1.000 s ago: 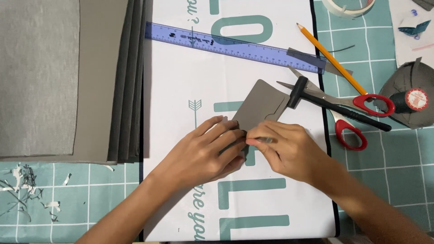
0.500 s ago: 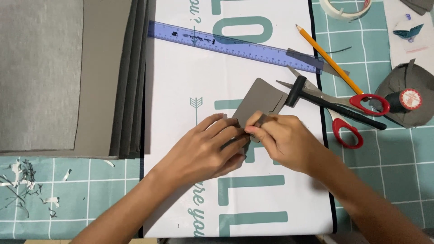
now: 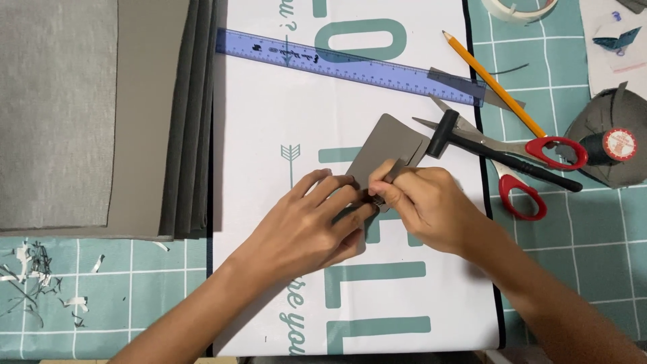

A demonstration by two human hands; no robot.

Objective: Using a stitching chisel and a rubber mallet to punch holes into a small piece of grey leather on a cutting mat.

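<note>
A grey card piece (image 3: 389,145) with a rounded corner and a slit lies on the white printed sheet (image 3: 269,121). My left hand (image 3: 306,222) presses flat on its near end, fingers pointing right. My right hand (image 3: 424,202) pinches a narrow strip of the same grey piece between thumb and forefinger, right where the two hands meet. The lower part of the piece is hidden under my fingers.
A blue ruler (image 3: 350,66) lies across the sheet's top. Red-handled scissors (image 3: 519,152), a black-handled tool (image 3: 505,158) and a yellow pencil (image 3: 492,82) sit to the right. Stacked grey sheets (image 3: 94,114) fill the left. Paper scraps (image 3: 27,283) litter the green cutting mat (image 3: 573,229).
My right hand has shifted slightly up and left, its fingertips closing tighter on the grey strip. The left hand stays pressed on the piece.
</note>
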